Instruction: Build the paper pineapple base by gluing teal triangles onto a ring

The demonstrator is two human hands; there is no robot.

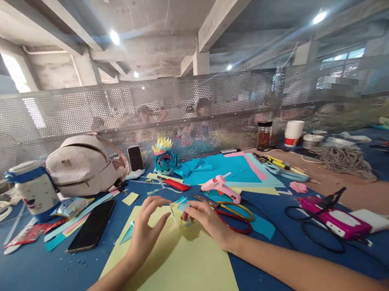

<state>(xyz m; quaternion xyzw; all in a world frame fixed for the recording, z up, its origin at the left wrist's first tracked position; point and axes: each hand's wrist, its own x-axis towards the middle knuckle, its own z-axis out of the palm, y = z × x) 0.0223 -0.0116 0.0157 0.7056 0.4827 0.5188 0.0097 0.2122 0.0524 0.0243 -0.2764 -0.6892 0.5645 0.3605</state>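
Observation:
My left hand (147, 226) and my right hand (207, 221) meet over a large yellow paper sheet (181, 273) on the blue table. Together they pinch a small folded piece of yellow and light-blue paper (179, 211) between the fingertips. A small light-blue folded paper piece (127, 234) lies just left of my left hand. A pink glue gun (221, 187) and scissors with yellow and red handles (234, 212) lie right behind my right hand.
A black phone (91, 232) lies left of the sheet, near a white-and-blue jar (35, 189) and a pink backpack (83, 164). A blue-and-yellow paper flower (164, 157) and blue and pink paper sheets (234, 168) sit farther back. A magenta box with black cable (333, 218) is at right. People sit beyond the perforated metal fence (219, 106).

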